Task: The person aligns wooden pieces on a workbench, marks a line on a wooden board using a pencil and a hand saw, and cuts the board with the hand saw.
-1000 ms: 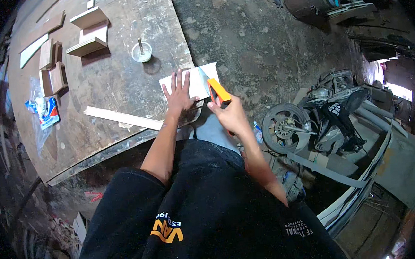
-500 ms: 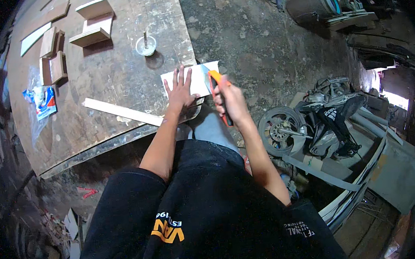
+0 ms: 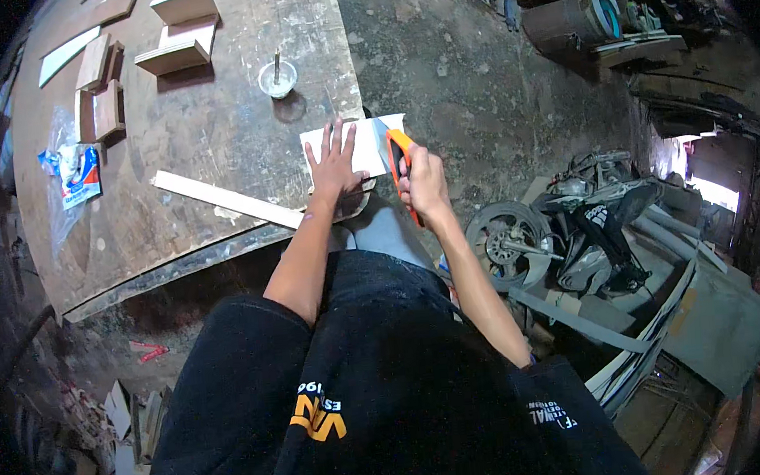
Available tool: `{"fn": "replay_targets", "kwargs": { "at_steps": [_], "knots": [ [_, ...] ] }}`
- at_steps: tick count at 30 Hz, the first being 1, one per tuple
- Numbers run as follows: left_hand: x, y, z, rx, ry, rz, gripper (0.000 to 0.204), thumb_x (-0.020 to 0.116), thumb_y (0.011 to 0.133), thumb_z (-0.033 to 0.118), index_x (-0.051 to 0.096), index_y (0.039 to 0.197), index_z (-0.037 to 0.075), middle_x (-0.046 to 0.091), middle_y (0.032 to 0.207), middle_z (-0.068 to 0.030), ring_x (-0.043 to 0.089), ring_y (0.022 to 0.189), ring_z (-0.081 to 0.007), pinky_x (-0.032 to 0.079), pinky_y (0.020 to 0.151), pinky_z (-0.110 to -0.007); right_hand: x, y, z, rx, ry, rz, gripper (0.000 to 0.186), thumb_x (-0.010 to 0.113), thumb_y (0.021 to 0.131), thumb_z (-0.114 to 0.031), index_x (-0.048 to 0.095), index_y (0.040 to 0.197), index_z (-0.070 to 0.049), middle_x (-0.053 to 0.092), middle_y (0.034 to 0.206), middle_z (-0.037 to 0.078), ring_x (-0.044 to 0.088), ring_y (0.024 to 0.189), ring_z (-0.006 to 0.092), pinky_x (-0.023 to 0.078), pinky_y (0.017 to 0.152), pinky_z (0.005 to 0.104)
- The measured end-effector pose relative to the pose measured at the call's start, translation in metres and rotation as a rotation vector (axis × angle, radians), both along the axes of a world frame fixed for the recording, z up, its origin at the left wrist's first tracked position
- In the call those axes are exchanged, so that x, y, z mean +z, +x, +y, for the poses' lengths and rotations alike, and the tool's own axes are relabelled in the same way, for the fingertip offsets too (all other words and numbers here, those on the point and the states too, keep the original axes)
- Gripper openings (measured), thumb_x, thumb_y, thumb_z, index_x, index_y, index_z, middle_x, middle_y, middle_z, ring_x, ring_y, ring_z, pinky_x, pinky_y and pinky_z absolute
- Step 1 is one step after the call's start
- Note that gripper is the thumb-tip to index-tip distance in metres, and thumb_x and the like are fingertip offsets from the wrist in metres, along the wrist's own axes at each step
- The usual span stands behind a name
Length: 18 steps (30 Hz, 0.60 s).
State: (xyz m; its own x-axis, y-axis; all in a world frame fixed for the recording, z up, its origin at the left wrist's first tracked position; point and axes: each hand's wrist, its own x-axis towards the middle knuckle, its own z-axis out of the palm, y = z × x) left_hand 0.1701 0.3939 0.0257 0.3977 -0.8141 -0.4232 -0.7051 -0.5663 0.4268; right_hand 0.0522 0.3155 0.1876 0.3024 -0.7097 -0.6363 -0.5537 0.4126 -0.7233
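My left hand [image 3: 335, 166] lies flat with its fingers spread on a white board [image 3: 367, 142] at the table's right corner. The board's right end juts past the table edge. In my right hand [image 3: 426, 182] is a handsaw [image 3: 398, 140] with an orange and black handle, the fingers wrapped round the grip. Its grey blade lies across the board, right of my left hand. Where the teeth meet the board is too small to make out.
On the wooden table [image 3: 239, 141] are a long pale wood strip [image 3: 225, 199], a plastic cup [image 3: 278, 80] with a stick in it, a blue-and-white packet [image 3: 81, 179] and several wooden pieces, including a U-shaped one [image 3: 181, 34]. A wheel [image 3: 507, 243] and stacked scrap stand at the right.
The whole view has shifted slightly. My left hand stays flat on the board and my right hand still grips the saw, with only a small shift of its handle.
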Motion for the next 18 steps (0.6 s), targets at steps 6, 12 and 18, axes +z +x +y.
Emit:
{"fn": "replay_targets", "kwargs": {
  "at_steps": [6, 12, 18],
  "knots": [
    [-0.002, -0.009, -0.003, -0.04, -0.011, 0.033, 0.119, 0.079, 0.069, 0.057, 0.007, 0.16, 0.031, -0.001, 0.168, -0.0008, -0.002, 0.155, -0.0252, 0.001, 0.118, -0.066, -0.021, -0.012, -0.006, -0.043, -0.031, -0.014, 0.047, 0.036, 0.1, -0.043, 0.047, 0.071, -0.008, 0.044, 0.051, 0.001, 0.04, 0.038, 0.0116, 0.03, 0.036, 0.0289],
    [0.0, -0.009, 0.012, -0.031, -0.002, 0.03, 0.119, 0.078, 0.07, 0.055, 0.006, 0.161, 0.029, 0.001, 0.168, -0.0017, -0.001, 0.155, -0.0261, 0.001, 0.117, -0.067, 0.022, -0.007, 0.005, -0.039, 0.136, 0.008, 0.048, 0.032, 0.101, -0.047, 0.045, 0.076, -0.009, 0.039, 0.051, -0.001, 0.035, 0.037, 0.0113, 0.028, 0.035, 0.0273],
    [0.006, -0.009, 0.003, 0.001, -0.051, 0.047, 0.114, 0.079, 0.07, 0.051, 0.012, 0.16, 0.029, 0.005, 0.168, -0.0002, 0.002, 0.155, -0.0242, 0.003, 0.119, -0.064, -0.016, 0.007, -0.005, -0.069, -0.019, -0.027, 0.047, 0.038, 0.1, -0.039, 0.046, 0.066, -0.007, 0.042, 0.049, 0.0, 0.039, 0.038, 0.0109, 0.028, 0.037, 0.0301]
  ]
}}
